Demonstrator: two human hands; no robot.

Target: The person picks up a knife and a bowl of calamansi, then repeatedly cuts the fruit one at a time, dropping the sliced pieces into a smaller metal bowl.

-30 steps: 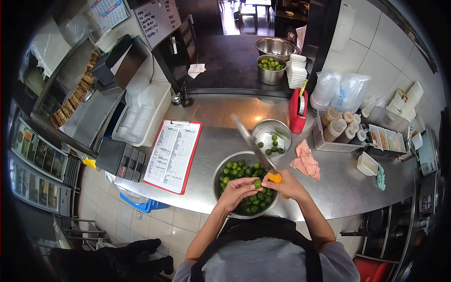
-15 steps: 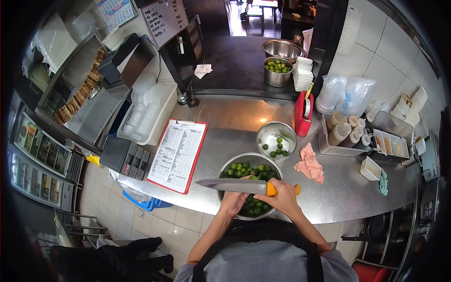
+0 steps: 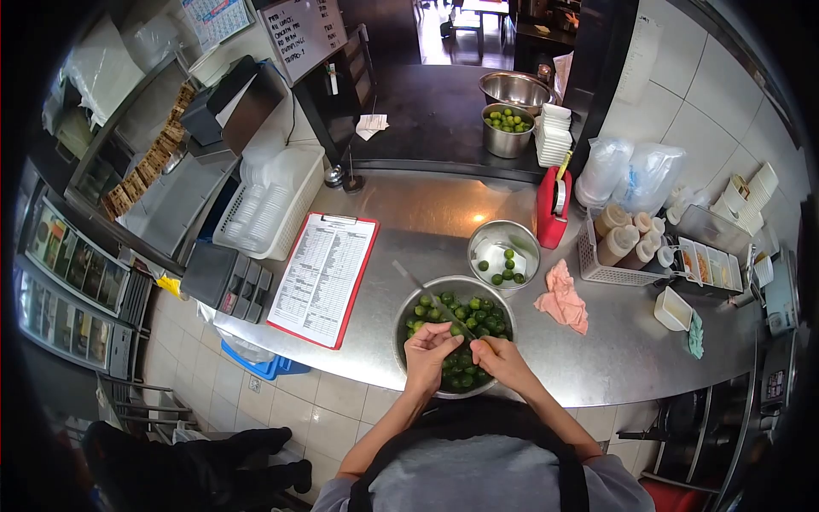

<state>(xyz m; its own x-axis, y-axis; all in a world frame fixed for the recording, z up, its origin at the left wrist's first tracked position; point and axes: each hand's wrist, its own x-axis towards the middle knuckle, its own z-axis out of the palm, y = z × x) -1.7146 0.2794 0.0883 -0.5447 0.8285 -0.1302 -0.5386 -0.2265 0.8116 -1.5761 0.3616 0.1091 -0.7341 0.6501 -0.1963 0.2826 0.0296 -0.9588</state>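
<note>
A curved steel surface caught a glare of overhead light. Right of the surface rose a white tiled wall. Below its front edge lay a pale tiled floor. Behind it stood a dark ledge and a whiteboard.

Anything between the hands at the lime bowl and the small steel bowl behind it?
Nothing visible. The lime bowl and small steel bowl sit nearly rim to rim; the pink cloth lies off right.
</note>
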